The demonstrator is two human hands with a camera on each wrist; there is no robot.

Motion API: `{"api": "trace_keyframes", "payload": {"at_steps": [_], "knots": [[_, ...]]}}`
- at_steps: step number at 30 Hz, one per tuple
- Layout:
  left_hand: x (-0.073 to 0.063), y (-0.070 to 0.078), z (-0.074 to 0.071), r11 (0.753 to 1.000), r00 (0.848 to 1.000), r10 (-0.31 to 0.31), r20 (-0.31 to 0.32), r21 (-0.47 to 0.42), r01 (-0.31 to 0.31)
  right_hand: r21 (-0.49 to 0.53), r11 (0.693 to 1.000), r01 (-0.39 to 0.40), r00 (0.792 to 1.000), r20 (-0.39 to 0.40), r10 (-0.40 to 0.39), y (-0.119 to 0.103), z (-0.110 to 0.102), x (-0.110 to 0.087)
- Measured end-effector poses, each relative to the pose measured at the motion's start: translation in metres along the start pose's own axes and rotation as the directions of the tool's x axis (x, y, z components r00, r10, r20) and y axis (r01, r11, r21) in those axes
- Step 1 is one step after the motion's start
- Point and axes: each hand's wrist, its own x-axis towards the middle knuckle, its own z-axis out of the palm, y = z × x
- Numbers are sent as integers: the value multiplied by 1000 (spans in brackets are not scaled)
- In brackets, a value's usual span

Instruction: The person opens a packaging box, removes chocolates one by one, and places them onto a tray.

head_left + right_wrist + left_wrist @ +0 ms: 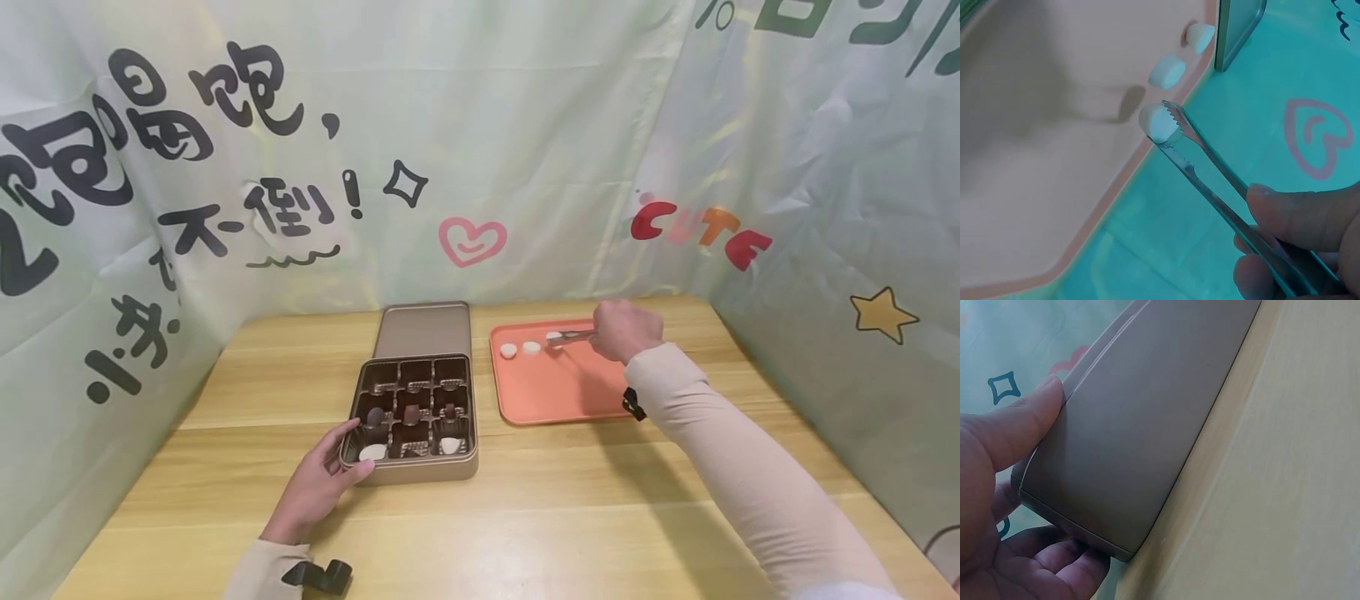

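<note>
Serrated metal tongs (1210,197) are pinched in the right hand (630,329), thumb and fingers clamped on their arms, with the toothed tips on either side of a white marshmallow-like piece (1155,123) at the far part of an orange tray (547,392). Two similar white pieces (531,347) lie on the tray to the left of it, in a rough row along the far edge. The left hand (322,479) grips the near left corner of a brown tin box (420,473), its thumb at the rim and its fingers curled round the left end. Box and tray sit side by side on a wooden table (525,533). Inside the box is a dark nine-compartment insert (431,432): three dark pieces (411,414) occupy the middle row, and two white pieces sit in the near row's outer compartments. The tin's lid (423,329) is open beyond it, before a printed cloth (555,167).
</note>
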Motion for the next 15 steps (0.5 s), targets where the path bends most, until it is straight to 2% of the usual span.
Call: {"api": "trace_keyframes", "payload": {"at_steps": [15], "knots": [[1,-2,1,1000,1000,-1,-6,-20,1,5,999,-31,999,-9,31,7,0,-2]]}}
